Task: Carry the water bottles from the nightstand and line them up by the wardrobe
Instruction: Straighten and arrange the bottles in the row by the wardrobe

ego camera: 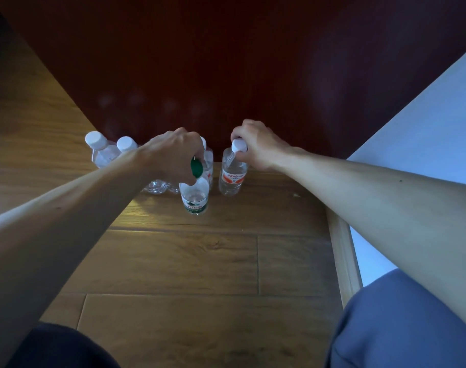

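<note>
Your left hand point(173, 152) grips green bottle point(194, 197), right hand point(258, 147) red bottle point(233, 177), by caps. Nudge green toward 12 o'clock, into line.

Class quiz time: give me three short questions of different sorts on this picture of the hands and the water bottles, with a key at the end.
1. True or false: the left hand grips the green-capped bottle at its top.
2. The right hand holds the right-hand bottle by its cap. That cap is: A red, B white, C black.
3. Which is nearer the camera, the green-capped bottle or the right-hand bottle?
Key: 1 true; 2 B; 3 the green-capped bottle.
</note>
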Demonstrator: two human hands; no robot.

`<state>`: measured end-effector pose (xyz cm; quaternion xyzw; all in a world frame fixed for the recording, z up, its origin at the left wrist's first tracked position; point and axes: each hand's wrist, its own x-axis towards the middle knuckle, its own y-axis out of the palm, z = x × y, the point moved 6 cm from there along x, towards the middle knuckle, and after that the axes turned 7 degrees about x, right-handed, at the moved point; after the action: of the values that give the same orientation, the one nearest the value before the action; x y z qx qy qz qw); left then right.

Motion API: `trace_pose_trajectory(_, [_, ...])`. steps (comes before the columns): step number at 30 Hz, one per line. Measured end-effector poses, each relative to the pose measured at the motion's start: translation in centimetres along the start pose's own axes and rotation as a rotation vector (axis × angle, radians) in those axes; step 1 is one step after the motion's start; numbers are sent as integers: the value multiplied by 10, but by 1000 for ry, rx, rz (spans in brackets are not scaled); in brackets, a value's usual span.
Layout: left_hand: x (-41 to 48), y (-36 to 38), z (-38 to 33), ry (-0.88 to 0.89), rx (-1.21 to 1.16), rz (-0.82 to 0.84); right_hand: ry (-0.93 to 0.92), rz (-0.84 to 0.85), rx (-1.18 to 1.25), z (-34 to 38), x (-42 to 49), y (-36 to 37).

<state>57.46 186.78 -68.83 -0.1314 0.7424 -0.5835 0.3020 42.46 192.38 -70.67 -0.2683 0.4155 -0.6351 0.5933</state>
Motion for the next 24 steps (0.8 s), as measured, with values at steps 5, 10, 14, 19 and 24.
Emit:
trace_pose_trajectory(5, [-6,0,12,-24,-20,1,-18,-6,-7,8,7,6])
trace_pose_trajectory(10, [-11,3,18,-42,0,15,-36,1,-23,14,11,9])
trace_pose_trajectory(14, [-11,1,17,-44,15,19,-37,-11,-13,14,12,10])
trace_pose_trajectory(19, [-9,1,14,-50,-7,27,-46,-10,1,15,14,14])
trace_pose_trajectory(24, [-5,1,11,-39,-28,25,-39,-21,16,15,16,14])
